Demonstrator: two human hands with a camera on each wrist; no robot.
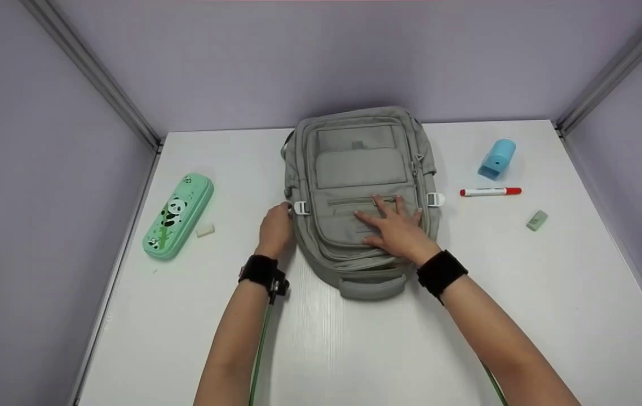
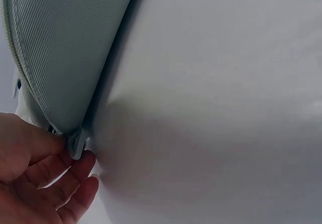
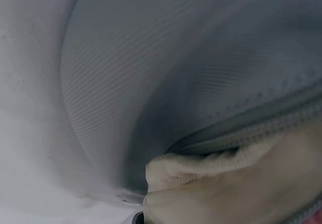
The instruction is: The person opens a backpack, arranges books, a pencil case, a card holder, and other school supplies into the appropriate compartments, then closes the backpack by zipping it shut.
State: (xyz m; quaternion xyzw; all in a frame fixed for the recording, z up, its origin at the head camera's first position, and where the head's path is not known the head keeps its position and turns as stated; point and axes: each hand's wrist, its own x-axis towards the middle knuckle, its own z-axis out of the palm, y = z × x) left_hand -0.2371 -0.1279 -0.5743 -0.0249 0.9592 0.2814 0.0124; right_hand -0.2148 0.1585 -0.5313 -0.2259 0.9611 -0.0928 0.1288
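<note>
A grey-green backpack [image 1: 361, 169] lies flat on the white table, its top handle [image 1: 374, 287] toward the near side. My left hand [image 1: 277, 230] is at its left edge, beside a white buckle [image 1: 301, 208]. In the left wrist view, the thumb and fingers pinch a small grey tab [image 2: 77, 143] at the corner of the bag. My right hand [image 1: 402, 230] rests on the lower front pocket with fingers spread. The right wrist view shows the bag's fabric close up, with a zipper [image 3: 251, 133] parted over a beige lining [image 3: 226, 199].
To the left lie a green panda pencil case [image 1: 178, 217] and a small whitish eraser [image 1: 206, 230]. On the right are a blue pencil sharpener [image 1: 497, 159], a red-capped marker [image 1: 491, 192] and a small green eraser [image 1: 536, 220]. Pale walls [image 1: 230, 67] border the table.
</note>
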